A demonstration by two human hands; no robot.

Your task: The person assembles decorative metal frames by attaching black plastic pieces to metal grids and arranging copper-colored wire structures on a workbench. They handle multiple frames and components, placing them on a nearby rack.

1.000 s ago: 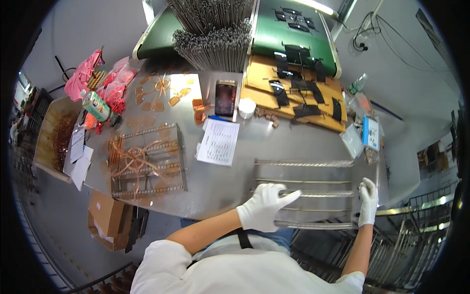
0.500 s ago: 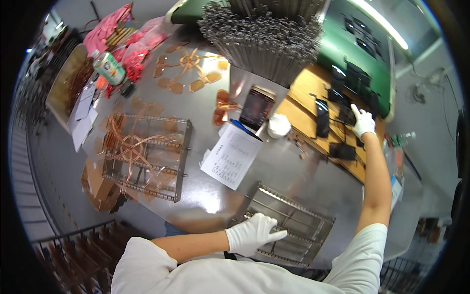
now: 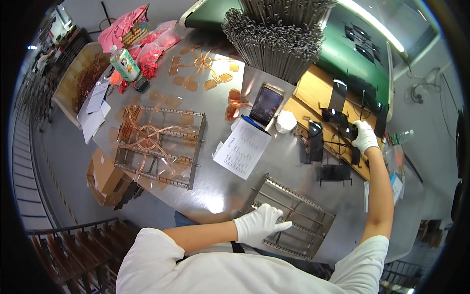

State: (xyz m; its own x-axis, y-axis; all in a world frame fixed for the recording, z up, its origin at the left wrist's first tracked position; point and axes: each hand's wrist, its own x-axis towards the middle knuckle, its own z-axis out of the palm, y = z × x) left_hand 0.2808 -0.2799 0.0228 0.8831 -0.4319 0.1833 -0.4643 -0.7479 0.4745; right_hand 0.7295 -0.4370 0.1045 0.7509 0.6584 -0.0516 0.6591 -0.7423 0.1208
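Note:
My right hand (image 3: 364,137), in a white glove, is closed on a branched cluster of dark lenses (image 3: 335,116) at the right. Its lower lenses hang over the edge of the cardboard onto the metal table. Close to my body, my left hand (image 3: 262,224), also gloved, lies over the near left part of a rectangular metal rack (image 3: 298,208) with notched bars. Its thumb stands apart from the fingers, and nothing shows between them. At the left, a second such rack (image 3: 196,152) carries a branched cluster of clear amber lenses (image 3: 147,137).
A dense bundle of metal hooks (image 3: 274,49) stands at the back. A phone (image 3: 267,104), a written sheet (image 3: 242,149) and a white lump (image 3: 285,121) lie mid-table. More amber lenses (image 3: 203,61) lie behind. A drink bottle (image 3: 125,63) stands far left; cardboard (image 3: 308,81) lies at right.
My right hand has closed on the dark lens cluster and shifted slightly nearer. Several dark lenses have moved off the cardboard toward the table. My left hand stays at the near rack.

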